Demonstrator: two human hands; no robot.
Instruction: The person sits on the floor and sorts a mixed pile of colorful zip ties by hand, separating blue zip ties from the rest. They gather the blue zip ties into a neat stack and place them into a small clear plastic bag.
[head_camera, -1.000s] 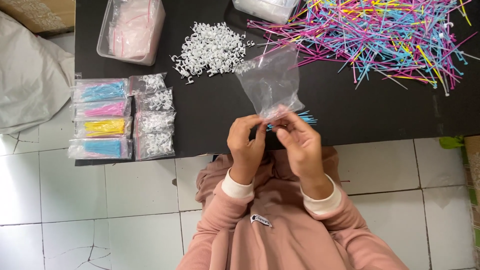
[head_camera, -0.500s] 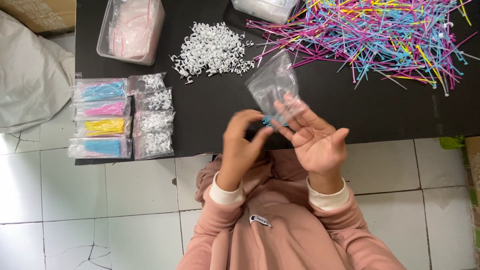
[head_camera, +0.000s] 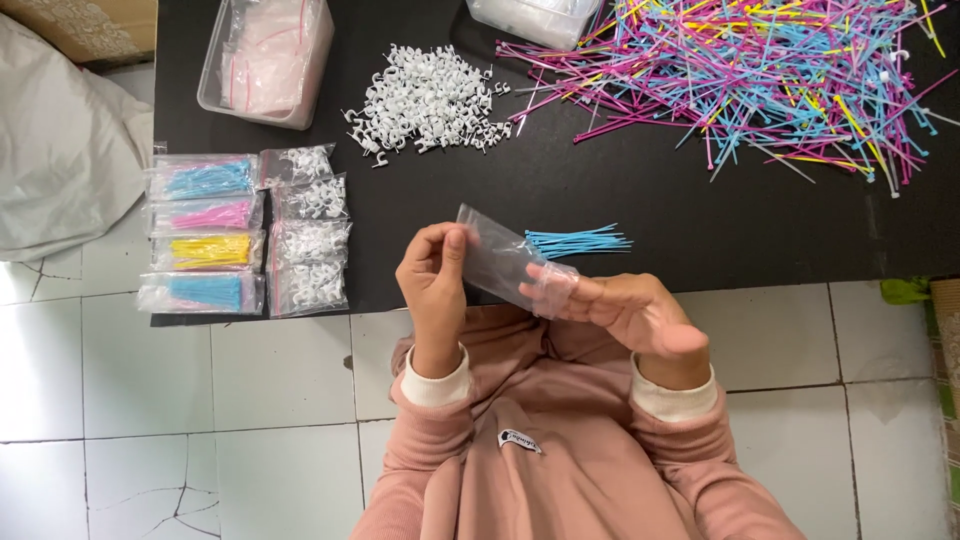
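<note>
Head view, my left hand pinching clear bag edge, right hand open, fingers inside bag mouth, blue ties just beyond them.

Black mat with white clips, coloured cable ties, filled bags, clear tub

A small plastic bag is held between the left hand and the right hand, over the near edge of the table. A bundle of cable ties lies just behind the bag. Filled bags are laid in two columns at the left. Behind them a tub stands, with a heap of clips to its right and loose ties spread farther right.
</note>
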